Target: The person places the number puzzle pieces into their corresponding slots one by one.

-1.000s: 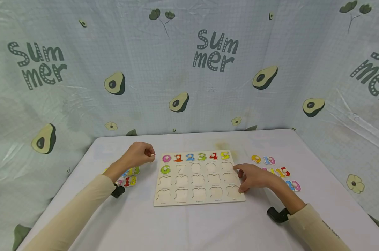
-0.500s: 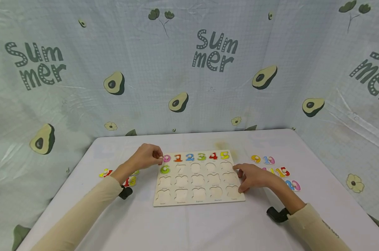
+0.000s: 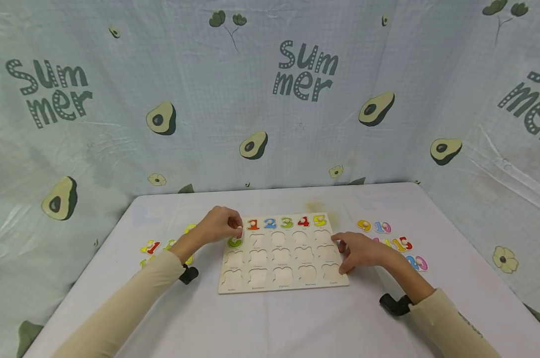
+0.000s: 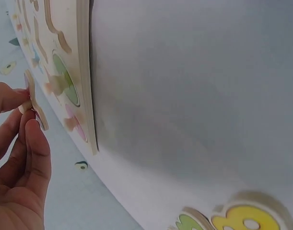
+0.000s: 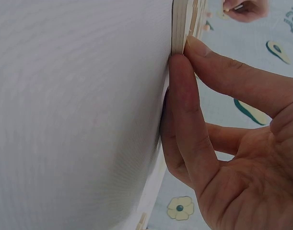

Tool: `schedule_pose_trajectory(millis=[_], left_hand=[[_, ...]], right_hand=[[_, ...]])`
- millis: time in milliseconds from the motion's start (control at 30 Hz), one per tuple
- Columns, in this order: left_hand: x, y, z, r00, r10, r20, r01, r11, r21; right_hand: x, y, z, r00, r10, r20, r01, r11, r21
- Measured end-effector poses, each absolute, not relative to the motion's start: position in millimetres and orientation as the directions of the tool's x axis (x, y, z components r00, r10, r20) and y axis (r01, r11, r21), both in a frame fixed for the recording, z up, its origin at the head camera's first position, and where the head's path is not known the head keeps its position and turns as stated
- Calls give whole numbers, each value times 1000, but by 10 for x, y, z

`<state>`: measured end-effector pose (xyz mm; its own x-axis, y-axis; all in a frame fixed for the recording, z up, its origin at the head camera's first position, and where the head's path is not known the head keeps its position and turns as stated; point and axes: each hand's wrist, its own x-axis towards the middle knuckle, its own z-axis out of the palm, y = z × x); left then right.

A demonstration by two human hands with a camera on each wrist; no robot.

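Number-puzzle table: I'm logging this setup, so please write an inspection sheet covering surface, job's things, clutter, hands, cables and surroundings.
Surface: white table, with a yellowish stain near the far edge.
Job's things: wooden board with pieces 1 to 6 seated; loose pieces lie on both sides.
Clutter: nothing seen.
Hands: left hand pinches one piece by its knob above the board, number unreadable; right hand touches the board's right edge.
Cables: nothing seen.
Surroundings: avocado-print backdrop reading "summer".

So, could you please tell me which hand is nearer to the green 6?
Left. The left hand, pinching a piece, is close by the green 6; the right hand is across the board, touching its right edge.
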<state>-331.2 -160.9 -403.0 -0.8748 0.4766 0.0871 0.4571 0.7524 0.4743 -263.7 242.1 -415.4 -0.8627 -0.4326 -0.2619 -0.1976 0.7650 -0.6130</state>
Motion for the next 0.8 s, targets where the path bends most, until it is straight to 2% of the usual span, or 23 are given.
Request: schedule_pose_trajectory(millis=[500,800], left_hand=[[-3358,-1361,-4089,-841,539,49,496,731,469],[-3343,-1263,-4123,-801,594,71,561,704,436]], right_hand=[[-2622,2404,-4132,-865,-426,-265,-186,763,-619],[-2623,2405,-4144,-867,-420,-269,-179,765,-618]])
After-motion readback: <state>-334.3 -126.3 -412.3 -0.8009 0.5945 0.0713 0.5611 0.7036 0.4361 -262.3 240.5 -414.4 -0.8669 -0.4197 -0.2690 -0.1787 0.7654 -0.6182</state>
